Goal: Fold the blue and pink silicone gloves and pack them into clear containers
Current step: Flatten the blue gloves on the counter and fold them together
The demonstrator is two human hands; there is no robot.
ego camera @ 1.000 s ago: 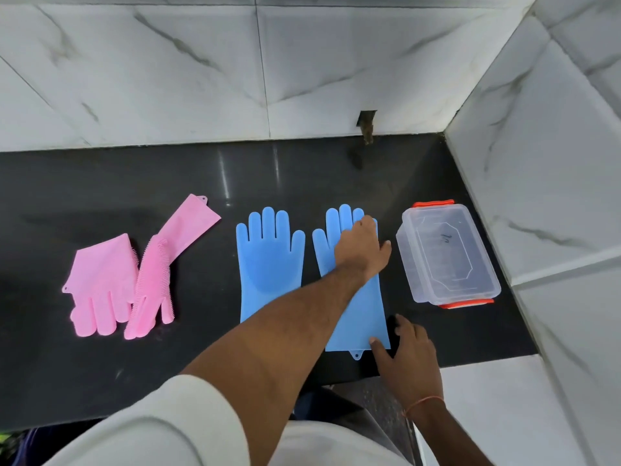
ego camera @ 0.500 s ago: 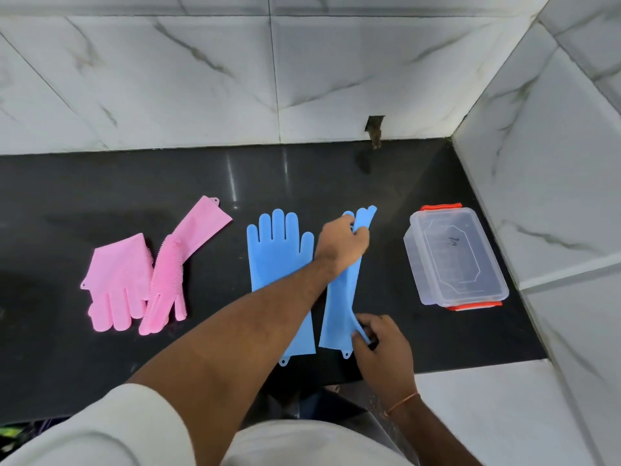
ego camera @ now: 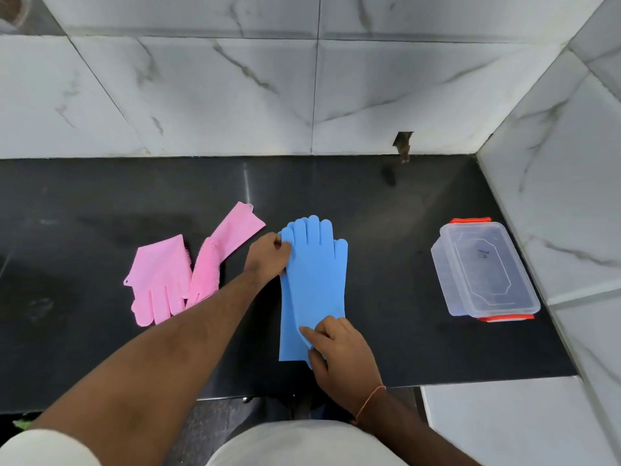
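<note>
Head view: my left hand [ego camera: 268, 252] pinches the stacked blue gloves [ego camera: 314, 284] at the fingers, my right hand [ego camera: 337, 351] pinches their cuff, on the black counter [ego camera: 386, 203]. My left forearm crosses the pink gloves [ego camera: 188, 269]; the lidded clear container [ego camera: 484, 269] sits well right.

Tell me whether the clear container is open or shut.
Shut: the lid sits flat on the container, with an orange clip at each end.

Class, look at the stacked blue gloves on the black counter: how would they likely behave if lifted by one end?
The blue gloves would probably flop and drape, since they lie thin and flat. The stack may slide apart: the left hand and right hand both steady it. They are likely light.
</note>
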